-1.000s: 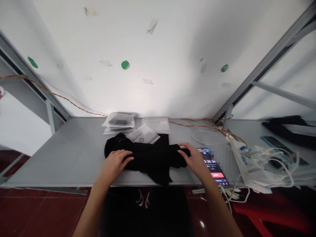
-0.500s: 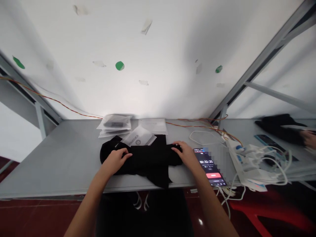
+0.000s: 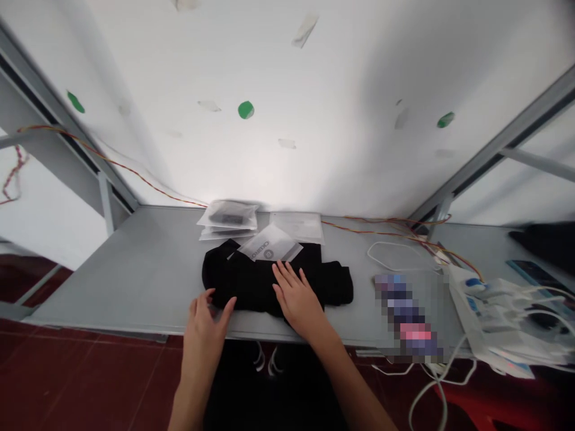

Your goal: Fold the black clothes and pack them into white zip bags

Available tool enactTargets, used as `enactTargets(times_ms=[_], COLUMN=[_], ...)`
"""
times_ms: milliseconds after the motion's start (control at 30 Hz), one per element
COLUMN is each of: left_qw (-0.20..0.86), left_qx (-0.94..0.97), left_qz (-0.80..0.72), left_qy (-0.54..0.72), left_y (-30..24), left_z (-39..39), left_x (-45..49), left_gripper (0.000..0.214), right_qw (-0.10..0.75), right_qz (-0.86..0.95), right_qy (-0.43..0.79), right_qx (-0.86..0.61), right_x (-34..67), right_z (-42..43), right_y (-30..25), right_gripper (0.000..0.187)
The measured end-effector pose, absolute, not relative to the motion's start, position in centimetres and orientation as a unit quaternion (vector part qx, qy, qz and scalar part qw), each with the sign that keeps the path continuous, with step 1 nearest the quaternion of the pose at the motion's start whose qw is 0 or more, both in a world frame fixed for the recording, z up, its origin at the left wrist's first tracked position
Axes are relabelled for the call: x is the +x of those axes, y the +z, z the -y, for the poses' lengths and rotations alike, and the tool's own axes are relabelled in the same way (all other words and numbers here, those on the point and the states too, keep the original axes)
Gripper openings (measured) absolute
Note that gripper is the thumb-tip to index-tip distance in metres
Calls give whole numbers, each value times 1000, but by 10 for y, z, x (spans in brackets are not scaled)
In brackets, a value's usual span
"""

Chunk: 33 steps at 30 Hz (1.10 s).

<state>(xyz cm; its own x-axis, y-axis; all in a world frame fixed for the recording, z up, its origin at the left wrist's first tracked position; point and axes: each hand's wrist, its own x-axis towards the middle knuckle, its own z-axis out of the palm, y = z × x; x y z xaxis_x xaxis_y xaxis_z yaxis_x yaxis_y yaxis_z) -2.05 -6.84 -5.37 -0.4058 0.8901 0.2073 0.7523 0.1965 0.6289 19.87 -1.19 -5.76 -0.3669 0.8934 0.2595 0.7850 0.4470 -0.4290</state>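
Observation:
A black folded garment (image 3: 251, 286) lies on the grey table in front of me, with a narrow part of it stretching out at its right end. My right hand (image 3: 299, 302) rests flat on the middle of the cloth, fingers stretched out. At the garment's lower left edge is my left hand (image 3: 207, 314), thumb and fingers apart around a bit of the rim; whether it touches the cloth I cannot tell. A frosted plastic bag (image 3: 270, 244) with dark printing lies over the garment's far edge.
Behind the garment sit stacked frosted bags (image 3: 229, 218) and another flat bag (image 3: 297, 226). To the right are a pixelated phone (image 3: 406, 317), a white cable loop (image 3: 395, 251) and a power strip (image 3: 476, 311) crowded with chargers. The grey table (image 3: 121, 269) ends close in front.
My right hand has moved from the garment's right end to its middle and flattened. My left hand has shifted to the near left edge. The cloth flap at the front no longer hangs forward.

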Motion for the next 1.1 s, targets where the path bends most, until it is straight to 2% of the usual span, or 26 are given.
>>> enactTargets(times_ms=[233,400,467,600,700,800,967,1100], left_qw=[148,223,203,62,15,34,145,156], left_qx=[533,525,539,562,580,573,521,478], left_qz=[-789,-796,-795,-791,-768,-757,-758,-752], left_qy=[268,200,190,234,270,312,365,425], left_y=[-42,-34,-31,-26,-24,-23,-16,-7], left_z=[47,33,33,38,40,40,41,45], left_x=[-34,-42,-41,-27,-16,-8,7,29], left_gripper=[63,71,64,48,36,31,30,30], right_qw=[224,235,244,248,248,253,262,263], right_qz=[813,808,806,806,802,800,797,797], right_qy=[99,94,93,89,88,91,91,96], right_qx=[-529,-532,-531,-530,-536,-537,-536,-536], right_x=[200,198,198,197,196,194,195,194], right_z=[13,15,14,15,15,16,15,15], right_y=[-70,-71,-72,-74,-74,-73,-74,-73], right_gripper=[54,53,54,54,54,55,54,54])
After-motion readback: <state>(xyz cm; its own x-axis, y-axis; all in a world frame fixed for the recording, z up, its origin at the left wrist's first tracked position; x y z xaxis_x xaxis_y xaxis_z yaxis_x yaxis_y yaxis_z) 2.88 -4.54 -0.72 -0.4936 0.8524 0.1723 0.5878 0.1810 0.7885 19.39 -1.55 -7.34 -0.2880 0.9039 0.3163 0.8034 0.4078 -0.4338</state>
